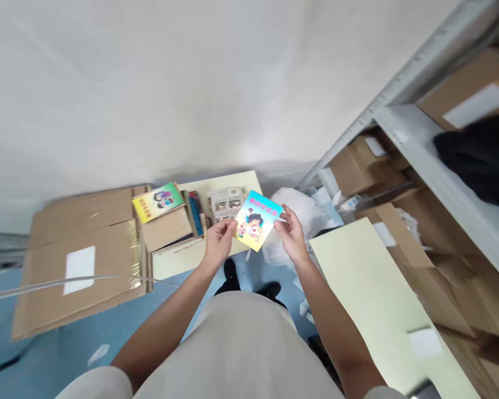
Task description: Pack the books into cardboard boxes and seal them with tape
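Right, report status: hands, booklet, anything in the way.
Left fingers and right fingers holding booklet at opposite edges. Illustrated cover showing. No object lying across it.

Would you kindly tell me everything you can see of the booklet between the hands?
The booklet looks thin and papery, and is closed, cover toward the camera. The cover fades from blue at the top to yellow below, with pinkish-red Chinese characters above a dark-haired cartoon figure. Turned slightly clockwise, it is held up by the left hand at its left edge and the right hand at its right.

A pale yellow table [178, 265] — on it, stacked books [166, 228], blue books [195, 216], a grey printed booklet [227, 204].
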`<state>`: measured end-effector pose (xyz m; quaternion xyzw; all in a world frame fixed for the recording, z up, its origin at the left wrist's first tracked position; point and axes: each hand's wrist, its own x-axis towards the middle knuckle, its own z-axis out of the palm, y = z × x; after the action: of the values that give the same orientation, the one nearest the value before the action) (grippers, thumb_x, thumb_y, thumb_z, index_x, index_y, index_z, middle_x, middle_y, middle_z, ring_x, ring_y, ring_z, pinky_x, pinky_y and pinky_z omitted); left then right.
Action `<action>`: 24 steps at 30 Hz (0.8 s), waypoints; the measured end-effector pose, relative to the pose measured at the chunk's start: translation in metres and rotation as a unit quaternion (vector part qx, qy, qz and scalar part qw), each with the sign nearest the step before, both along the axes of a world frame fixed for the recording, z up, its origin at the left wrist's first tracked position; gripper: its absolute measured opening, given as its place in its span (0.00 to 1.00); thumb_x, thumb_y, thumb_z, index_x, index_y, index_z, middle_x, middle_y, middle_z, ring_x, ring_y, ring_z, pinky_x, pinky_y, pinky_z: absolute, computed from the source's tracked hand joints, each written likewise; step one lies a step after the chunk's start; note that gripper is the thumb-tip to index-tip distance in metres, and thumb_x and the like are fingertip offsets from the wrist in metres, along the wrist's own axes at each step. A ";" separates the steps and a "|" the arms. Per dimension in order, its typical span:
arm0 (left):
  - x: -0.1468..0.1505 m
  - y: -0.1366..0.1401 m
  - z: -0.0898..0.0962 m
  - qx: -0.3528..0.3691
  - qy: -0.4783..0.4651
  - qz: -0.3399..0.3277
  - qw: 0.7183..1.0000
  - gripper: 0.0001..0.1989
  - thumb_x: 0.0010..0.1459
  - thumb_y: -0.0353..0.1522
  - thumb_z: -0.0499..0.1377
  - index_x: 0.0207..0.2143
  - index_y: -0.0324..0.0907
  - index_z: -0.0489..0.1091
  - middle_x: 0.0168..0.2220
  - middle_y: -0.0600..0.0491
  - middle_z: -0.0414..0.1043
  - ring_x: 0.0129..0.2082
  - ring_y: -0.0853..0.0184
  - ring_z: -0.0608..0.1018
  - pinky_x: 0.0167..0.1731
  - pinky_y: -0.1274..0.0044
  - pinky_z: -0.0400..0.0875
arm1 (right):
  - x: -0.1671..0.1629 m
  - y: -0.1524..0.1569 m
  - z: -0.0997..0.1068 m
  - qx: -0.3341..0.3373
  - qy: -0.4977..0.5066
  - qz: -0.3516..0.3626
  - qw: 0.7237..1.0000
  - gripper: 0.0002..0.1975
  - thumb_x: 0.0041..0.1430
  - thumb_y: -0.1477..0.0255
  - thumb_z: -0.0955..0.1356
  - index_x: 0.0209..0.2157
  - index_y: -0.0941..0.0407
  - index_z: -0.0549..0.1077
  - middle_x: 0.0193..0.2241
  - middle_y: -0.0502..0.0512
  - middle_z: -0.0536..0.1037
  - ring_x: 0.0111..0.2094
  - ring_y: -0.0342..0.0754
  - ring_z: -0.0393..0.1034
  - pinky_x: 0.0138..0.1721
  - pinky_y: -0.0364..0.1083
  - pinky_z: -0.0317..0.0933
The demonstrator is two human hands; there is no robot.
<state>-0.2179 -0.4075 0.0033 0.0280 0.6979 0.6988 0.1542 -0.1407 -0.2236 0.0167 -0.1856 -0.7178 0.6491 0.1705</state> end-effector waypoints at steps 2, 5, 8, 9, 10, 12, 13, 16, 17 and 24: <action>0.030 0.038 0.003 0.027 -0.010 -0.059 0.998 0.21 0.51 0.48 0.61 0.31 0.37 0.75 0.28 0.51 0.77 0.28 0.67 0.76 0.29 0.77 0.70 | 0.046 0.030 0.006 -0.062 0.031 -0.041 0.997 0.33 0.51 0.52 0.71 0.56 0.51 0.66 0.41 0.57 0.77 0.39 0.50 0.73 0.43 0.51 0.69; 0.084 0.092 0.003 0.026 -0.017 -0.153 0.988 0.21 0.51 0.48 0.62 0.30 0.37 0.76 0.26 0.51 0.77 0.27 0.67 0.75 0.29 0.77 0.70 | 0.123 0.068 0.014 -0.130 0.056 -0.109 0.984 0.31 0.47 0.50 0.73 0.49 0.52 0.71 0.34 0.53 0.78 0.37 0.50 0.73 0.40 0.50 0.69; 0.140 0.140 -0.004 0.011 -0.023 -0.246 0.969 0.21 0.52 0.48 0.61 0.32 0.39 0.77 0.28 0.51 0.77 0.31 0.64 0.77 0.32 0.76 0.71 | 0.198 0.095 0.015 -0.172 0.054 -0.216 0.960 0.24 0.46 0.52 0.74 0.39 0.53 0.73 0.27 0.50 0.76 0.30 0.46 0.71 0.34 0.47 0.68; 0.157 0.154 -0.006 0.006 -0.026 -0.272 0.962 0.21 0.52 0.48 0.61 0.33 0.39 0.77 0.29 0.50 0.78 0.32 0.63 0.78 0.33 0.75 0.72 | 0.221 0.102 0.013 -0.176 0.049 -0.260 0.948 0.21 0.46 0.53 0.74 0.36 0.53 0.73 0.26 0.49 0.75 0.28 0.44 0.69 0.32 0.45 0.67; 0.174 0.167 -0.009 0.001 -0.032 -0.295 0.955 0.22 0.51 0.49 0.61 0.35 0.39 0.77 0.30 0.50 0.78 0.33 0.63 0.78 0.34 0.74 0.72 | 0.242 0.109 0.011 -0.178 0.046 -0.303 0.935 0.19 0.46 0.54 0.74 0.32 0.54 0.72 0.24 0.48 0.73 0.26 0.42 0.67 0.30 0.44 0.66; 0.205 0.191 -0.013 -0.003 -0.055 -0.338 0.940 0.24 0.50 0.50 0.62 0.38 0.39 0.76 0.31 0.49 0.78 0.33 0.62 0.79 0.34 0.73 0.73 | 0.281 0.120 0.006 -0.180 0.043 -0.374 0.909 0.18 0.47 0.55 0.74 0.29 0.54 0.71 0.23 0.46 0.71 0.24 0.40 0.64 0.29 0.43 0.64; 0.218 0.201 -0.015 0.000 -0.073 -0.356 0.932 0.26 0.48 0.51 0.62 0.39 0.39 0.75 0.33 0.48 0.78 0.33 0.62 0.79 0.34 0.72 0.74 | 0.298 0.125 0.004 -0.182 0.043 -0.400 0.897 0.18 0.47 0.55 0.73 0.28 0.54 0.70 0.22 0.46 0.71 0.23 0.40 0.63 0.28 0.42 0.63; 0.249 0.223 -0.015 0.001 -0.121 -0.409 0.904 0.29 0.44 0.51 0.65 0.41 0.39 0.73 0.41 0.45 0.77 0.31 0.63 0.80 0.35 0.70 0.75 | 0.339 0.138 -0.001 -0.183 0.046 -0.447 0.874 0.17 0.48 0.55 0.72 0.28 0.54 0.69 0.22 0.46 0.70 0.21 0.40 0.61 0.27 0.43 0.62; 0.256 0.229 -0.015 -0.007 -0.128 -0.424 0.897 0.28 0.44 0.50 0.66 0.40 0.39 0.72 0.42 0.45 0.77 0.29 0.64 0.80 0.36 0.70 0.75 | 0.350 0.142 -0.002 -0.183 0.050 -0.456 0.870 0.17 0.48 0.55 0.72 0.28 0.54 0.69 0.22 0.46 0.70 0.22 0.40 0.61 0.28 0.43 0.62; 0.279 0.256 -0.014 -0.068 -0.120 -0.497 0.857 0.20 0.44 0.47 0.67 0.32 0.41 0.73 0.30 0.52 0.77 0.31 0.65 0.79 0.37 0.74 0.72 | 0.384 0.162 -0.009 -0.185 0.060 -0.490 0.850 0.18 0.47 0.55 0.72 0.30 0.55 0.73 0.25 0.48 0.72 0.26 0.42 0.64 0.31 0.45 0.63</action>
<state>0.0607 -0.1512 -0.0104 0.2767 0.6133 0.4779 0.5647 0.2436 -0.0612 0.0080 -0.5020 -0.3887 0.6124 0.4711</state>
